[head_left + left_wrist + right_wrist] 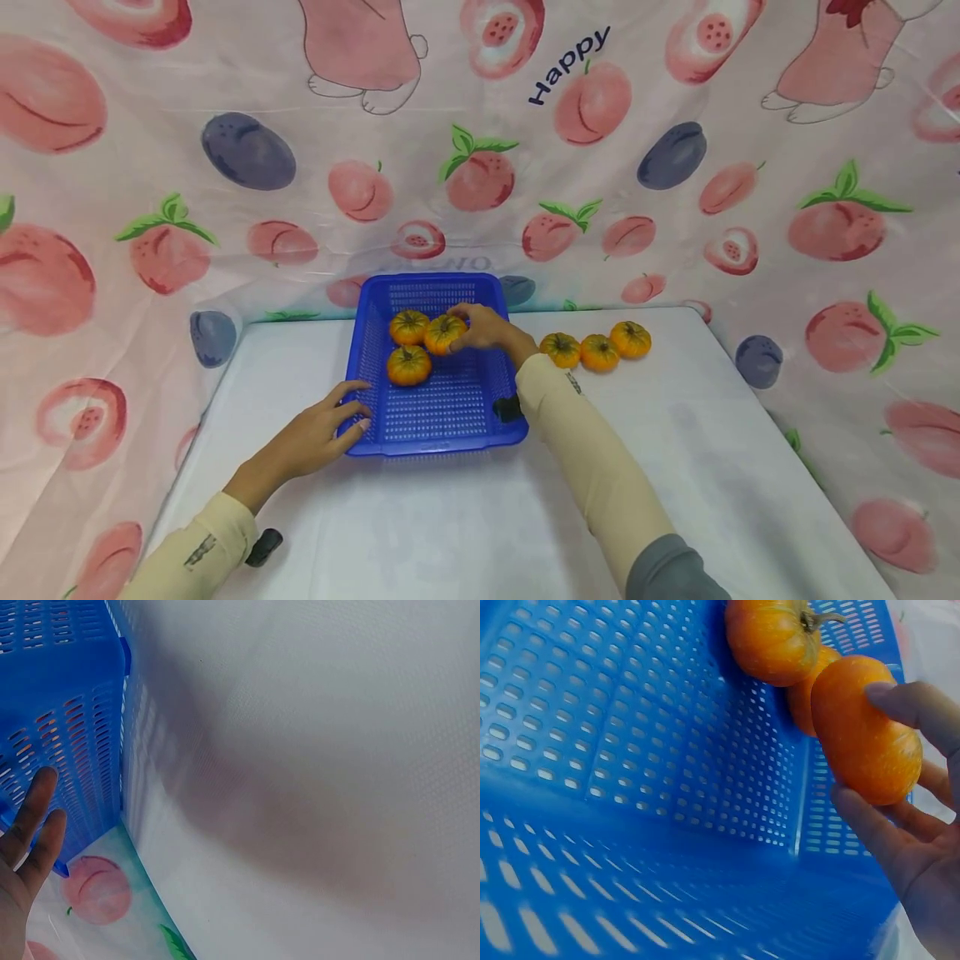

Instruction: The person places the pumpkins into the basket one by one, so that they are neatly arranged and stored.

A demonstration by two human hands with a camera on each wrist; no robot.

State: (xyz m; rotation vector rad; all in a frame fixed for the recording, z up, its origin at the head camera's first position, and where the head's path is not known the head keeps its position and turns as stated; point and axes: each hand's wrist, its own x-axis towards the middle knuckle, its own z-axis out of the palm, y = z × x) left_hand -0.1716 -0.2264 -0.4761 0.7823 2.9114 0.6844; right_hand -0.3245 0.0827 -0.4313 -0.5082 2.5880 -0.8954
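A blue perforated plastic basket [435, 446] stands on the white table. My right hand [483, 327] reaches into it and grips a small orange pumpkin [444, 335] between thumb and fingers; the right wrist view shows this pumpkin [862, 735] tilted in the grasp. Beside it in the basket are two more pumpkins, one toward the back [408, 327] and one nearer the front [408, 366]. My left hand [326, 429] rests at the basket's left rim, fingers spread and fairly straight. In the left wrist view, two fingers [41, 817] show against the basket's outer wall [82, 765].
Right of the basket, three more pumpkins [599, 353] sit in a row on the white table [720, 467], partly behind my right forearm. A fruit-patterned cloth [585, 183] hangs behind and around the table.
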